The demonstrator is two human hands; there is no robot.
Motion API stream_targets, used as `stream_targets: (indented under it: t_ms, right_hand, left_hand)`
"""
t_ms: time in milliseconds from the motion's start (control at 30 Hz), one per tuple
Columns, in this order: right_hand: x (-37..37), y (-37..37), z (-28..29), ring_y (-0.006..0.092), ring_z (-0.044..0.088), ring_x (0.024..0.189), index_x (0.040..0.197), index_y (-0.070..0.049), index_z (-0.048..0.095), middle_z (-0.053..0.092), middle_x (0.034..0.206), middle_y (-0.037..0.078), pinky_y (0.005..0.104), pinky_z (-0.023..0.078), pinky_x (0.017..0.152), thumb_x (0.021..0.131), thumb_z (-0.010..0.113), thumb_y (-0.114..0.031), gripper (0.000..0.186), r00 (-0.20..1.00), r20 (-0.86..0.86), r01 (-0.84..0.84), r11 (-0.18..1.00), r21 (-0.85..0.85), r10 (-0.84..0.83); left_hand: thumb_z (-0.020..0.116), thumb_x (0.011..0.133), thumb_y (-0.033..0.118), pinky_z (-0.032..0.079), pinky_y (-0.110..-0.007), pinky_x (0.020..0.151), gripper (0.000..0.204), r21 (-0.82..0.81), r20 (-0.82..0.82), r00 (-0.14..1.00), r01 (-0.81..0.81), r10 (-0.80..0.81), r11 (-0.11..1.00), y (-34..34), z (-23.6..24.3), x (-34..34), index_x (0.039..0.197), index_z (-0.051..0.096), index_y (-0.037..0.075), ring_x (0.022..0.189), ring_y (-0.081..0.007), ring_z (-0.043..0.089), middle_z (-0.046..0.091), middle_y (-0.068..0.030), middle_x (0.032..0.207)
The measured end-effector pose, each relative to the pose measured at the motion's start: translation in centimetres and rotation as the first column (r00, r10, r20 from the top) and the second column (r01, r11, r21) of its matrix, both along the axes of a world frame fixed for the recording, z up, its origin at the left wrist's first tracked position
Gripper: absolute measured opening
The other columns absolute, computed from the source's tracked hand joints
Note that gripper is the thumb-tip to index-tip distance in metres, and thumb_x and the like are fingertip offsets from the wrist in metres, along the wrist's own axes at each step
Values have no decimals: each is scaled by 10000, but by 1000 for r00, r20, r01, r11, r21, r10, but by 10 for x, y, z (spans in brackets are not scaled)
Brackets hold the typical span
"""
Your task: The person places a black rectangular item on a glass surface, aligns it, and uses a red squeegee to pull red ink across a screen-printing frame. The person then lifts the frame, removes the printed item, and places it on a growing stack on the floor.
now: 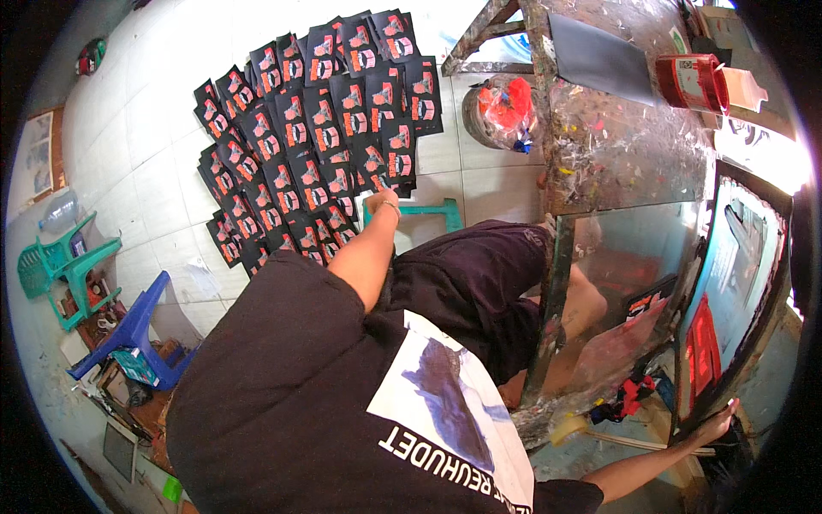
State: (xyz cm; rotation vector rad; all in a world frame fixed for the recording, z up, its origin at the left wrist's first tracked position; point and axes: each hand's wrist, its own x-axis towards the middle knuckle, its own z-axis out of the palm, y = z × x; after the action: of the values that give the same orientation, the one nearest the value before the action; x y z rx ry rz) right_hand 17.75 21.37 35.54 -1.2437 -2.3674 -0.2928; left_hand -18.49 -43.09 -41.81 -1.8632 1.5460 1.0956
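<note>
My left hand (383, 200) reaches down to the near edge of many black printed fabric pieces (324, 116), laid overlapping in rows on the floor. Its fingers look closed on the edge of one piece, though they show small. Each piece bears a red, white and grey print. Out to the right, my right hand (717, 423) grips the lower edge of a screen printing frame (685, 364), which stands tilted up beside the glass-topped table (591, 287). Red ink (704, 343) lies at the lower part of its bluish mesh. Another black printed piece (649, 298) shows on the table.
A paint-stained board (629, 158) holds a dark sheet (599, 60) and a red tub (692, 83). Beside it sits a clear bag with red stuff (505, 107). A green stool (424, 212) stands by my legs; blue (141, 330) and green plastic stools (73, 270) stand at the left.
</note>
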Motion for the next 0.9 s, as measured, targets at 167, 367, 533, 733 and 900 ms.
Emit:
stream_targets:
  t_ms: [167, 367, 533, 733, 900]
  right_hand:
    - [-2, 20, -13, 227, 556, 1289, 1473, -29, 533, 599, 1446, 127, 354, 399, 1092, 1056, 443, -600, 713, 976, -211, -102, 972, -212, 56]
    - [-28, -72, -9, 218, 459, 701, 834, 29, 517, 548, 741, 134, 421, 380, 689, 1067, 466, -518, 597, 996, -65, 67, 998, -4, -67]
    - [-83, -86, -28, 373, 477, 783, 857, 34, 540, 547, 806, 213, 459, 406, 785, 1016, 504, -556, 612, 994, -112, -7, 1000, 5, 8]
    - [-125, -103, -14, 292, 520, 692, 853, 25, 652, 538, 713, 157, 407, 460, 733, 981, 542, -570, 619, 982, -157, -93, 994, 56, 100]
    - [-97, -130, 21, 383, 677, 714, 839, 70, 738, 682, 747, 276, 456, 523, 762, 948, 540, -614, 720, 981, -174, 64, 990, -125, -86]
  left_hand:
    - [683, 882, 177, 541, -424, 796, 207, -374, -508, 606, 486, -613, 790, -2, 90, -54, 1029, 677, 30, 887, -317, 694, 723, -166, 927]
    - [653, 944, 58, 491, -294, 637, 65, -423, -906, -233, 500, -353, 756, 124, 344, -90, 996, 669, 24, 686, -139, 601, 652, -58, 806]
    - [687, 922, 77, 541, -366, 865, 265, -674, -722, -692, 711, 28, 201, 215, 436, -79, 1178, 656, 17, 1026, -257, 674, 676, -160, 1136]
    - [670, 826, 85, 416, -491, 1068, 508, -888, -453, -763, 344, 462, -304, 346, 450, -14, 1333, 636, 91, 1173, -400, 528, 587, -181, 1251]
    - [690, 797, 125, 348, -525, 1114, 636, -899, -244, -750, -63, 614, -434, 423, 455, 47, 1423, 598, 185, 1282, -394, 442, 496, -180, 1368]
